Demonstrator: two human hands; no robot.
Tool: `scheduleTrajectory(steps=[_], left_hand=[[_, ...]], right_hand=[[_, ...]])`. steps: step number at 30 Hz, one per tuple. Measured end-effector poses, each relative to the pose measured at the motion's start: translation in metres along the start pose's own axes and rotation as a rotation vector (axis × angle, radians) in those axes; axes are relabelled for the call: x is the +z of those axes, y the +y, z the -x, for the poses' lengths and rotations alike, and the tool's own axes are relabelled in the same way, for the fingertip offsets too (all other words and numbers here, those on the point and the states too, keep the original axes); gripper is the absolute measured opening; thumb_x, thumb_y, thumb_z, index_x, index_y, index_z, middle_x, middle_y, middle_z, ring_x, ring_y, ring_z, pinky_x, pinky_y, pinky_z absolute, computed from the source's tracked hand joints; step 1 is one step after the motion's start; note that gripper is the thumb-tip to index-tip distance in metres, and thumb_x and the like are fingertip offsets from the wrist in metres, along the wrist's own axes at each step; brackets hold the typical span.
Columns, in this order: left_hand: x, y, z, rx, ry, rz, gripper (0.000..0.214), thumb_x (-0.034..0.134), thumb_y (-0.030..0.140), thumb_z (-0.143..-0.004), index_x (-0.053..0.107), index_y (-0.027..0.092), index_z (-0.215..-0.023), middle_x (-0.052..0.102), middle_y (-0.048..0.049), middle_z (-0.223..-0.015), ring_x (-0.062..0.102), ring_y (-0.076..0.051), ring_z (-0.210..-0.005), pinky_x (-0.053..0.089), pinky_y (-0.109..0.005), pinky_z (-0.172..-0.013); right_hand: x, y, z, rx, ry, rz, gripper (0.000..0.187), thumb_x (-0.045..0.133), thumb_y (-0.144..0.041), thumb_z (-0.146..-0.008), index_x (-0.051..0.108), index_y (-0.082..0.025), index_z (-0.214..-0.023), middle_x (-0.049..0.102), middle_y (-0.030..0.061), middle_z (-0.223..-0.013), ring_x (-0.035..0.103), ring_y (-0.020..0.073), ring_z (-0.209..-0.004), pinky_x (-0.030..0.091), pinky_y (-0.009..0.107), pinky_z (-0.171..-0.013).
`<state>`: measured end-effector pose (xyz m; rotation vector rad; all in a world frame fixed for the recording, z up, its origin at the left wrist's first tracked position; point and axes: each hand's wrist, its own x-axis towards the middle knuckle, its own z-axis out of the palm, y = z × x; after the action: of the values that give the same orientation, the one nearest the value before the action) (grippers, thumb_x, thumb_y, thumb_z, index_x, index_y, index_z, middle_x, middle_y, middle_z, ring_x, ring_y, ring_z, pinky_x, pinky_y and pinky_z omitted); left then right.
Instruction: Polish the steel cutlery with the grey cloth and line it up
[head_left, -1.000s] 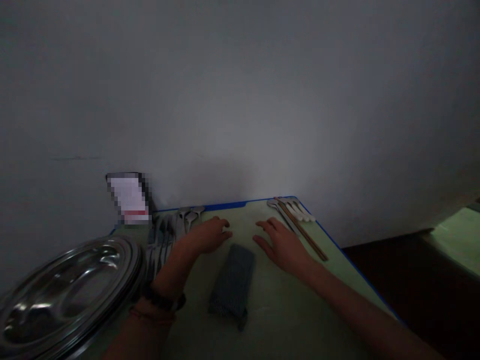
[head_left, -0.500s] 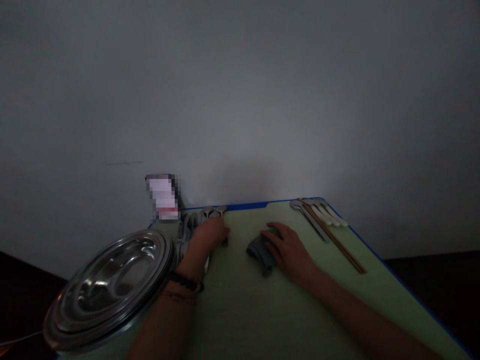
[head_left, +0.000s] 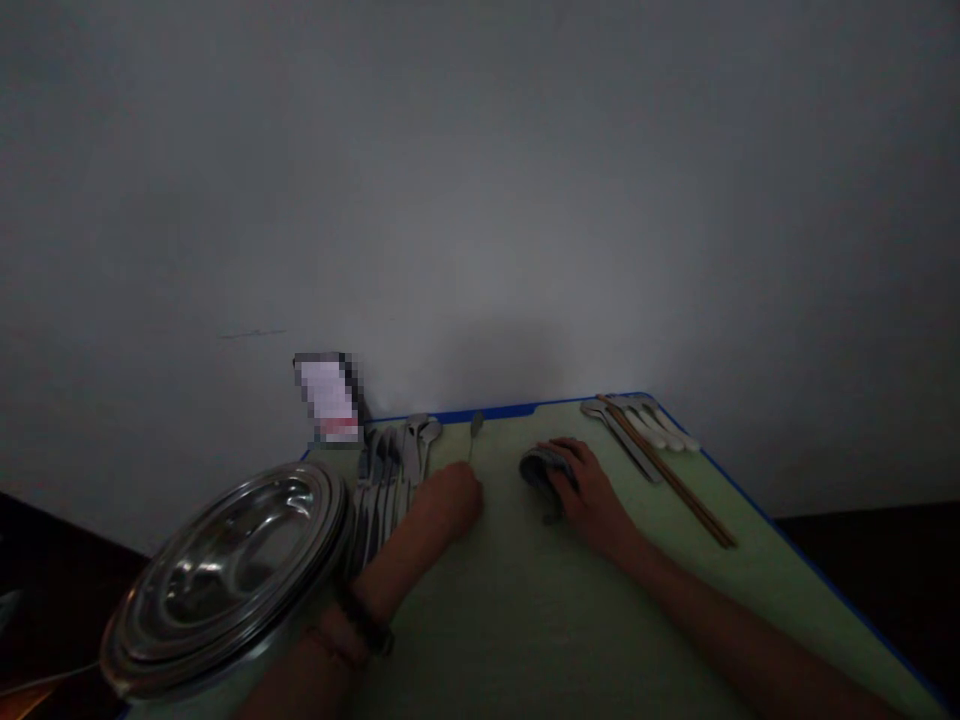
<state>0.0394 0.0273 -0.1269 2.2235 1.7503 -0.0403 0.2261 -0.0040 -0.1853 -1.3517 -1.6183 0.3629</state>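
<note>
My left hand (head_left: pixel 450 500) is closed around the handle of a metal spoon (head_left: pixel 477 424), whose head points up towards the wall. To its left lies a row of metal cutlery (head_left: pixel 386 480), with spoon heads (head_left: pixel 430 430) at the row's right end; my forearm covers part of the handles. My right hand (head_left: pixel 589 490) grips a dark grey cloth (head_left: pixel 544 468), bunched and folded between thumb and fingers, a short way to the right of the spoon. The two hands are apart.
A stack of round steel dishes (head_left: pixel 322 500) stands at the table's left. Behind it a phone (head_left: pixel 330 400) with a blurred screen leans near the wall. At the right lie wooden chopsticks (head_left: pixel 675 478), long metal utensils (head_left: pixel 630 448) and white-handled cutlery (head_left: pixel 667 430). Blue edging (head_left: pixel 487 414) borders the table.
My left hand has moved right, away from the cutlery row, bringing one spoon with it. My right hand has lifted and gathered the cloth, which lay flatter before.
</note>
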Motion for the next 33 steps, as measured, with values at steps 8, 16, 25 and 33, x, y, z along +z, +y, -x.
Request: scheduleTrajectory(steps=[8, 16, 25, 33], left_hand=[[0.038, 0.009, 0.041, 0.137, 0.038, 0.624, 0.038, 0.015, 0.04, -0.092, 0.046, 0.018, -0.085, 0.05, 0.002, -0.058, 0.047, -0.01, -0.042, 0.037, -0.019, -0.039], [0.038, 0.01, 0.046, 0.042, 0.044, 1.315, 0.029, 0.045, 0.049, -0.082, 0.045, 0.02, -0.079, 0.038, 0.0086, -0.054, 0.03, -0.006, -0.04, 0.025, -0.014, -0.036], [0.036, 0.004, 0.04, 0.003, 0.038, 1.428, 0.028, 0.049, 0.047, -0.08, 0.046, 0.019, -0.079, 0.037, 0.0088, -0.05, 0.03, -0.006, -0.04, 0.024, -0.014, -0.036], [0.04, -0.001, 0.044, 0.189, 0.033, 1.466, 0.026, 0.047, 0.045, -0.084, 0.048, 0.019, -0.08, 0.033, 0.0097, -0.049, 0.025, -0.005, -0.039, 0.021, -0.014, -0.035]], right_hand=[[-0.011, 0.01, -0.018, 0.247, 0.24, -0.407, 0.028, 0.045, -0.043, -0.079, 0.057, -0.017, -0.075, 0.057, 0.002, -0.069, 0.052, 0.0164, -0.065, 0.041, 0.028, -0.062], [0.018, 0.003, -0.05, 0.19, 0.223, -0.279, 0.022, 0.04, -0.021, -0.073, 0.062, -0.018, -0.077, 0.061, 0.0045, -0.077, 0.054, 0.0181, -0.075, 0.041, 0.03, -0.074], [0.019, 0.001, -0.047, 0.121, 0.07, -0.096, 0.036, 0.046, -0.011, -0.064, 0.061, -0.019, -0.096, 0.065, 0.0054, -0.094, 0.058, 0.0183, -0.087, 0.041, 0.032, -0.084], [0.002, -0.019, -0.068, 0.643, 0.019, -0.39, 0.017, 0.052, -0.032, -0.068, 0.058, -0.018, -0.061, 0.056, -0.0023, -0.055, 0.049, 0.0136, -0.054, 0.035, 0.025, -0.052]])
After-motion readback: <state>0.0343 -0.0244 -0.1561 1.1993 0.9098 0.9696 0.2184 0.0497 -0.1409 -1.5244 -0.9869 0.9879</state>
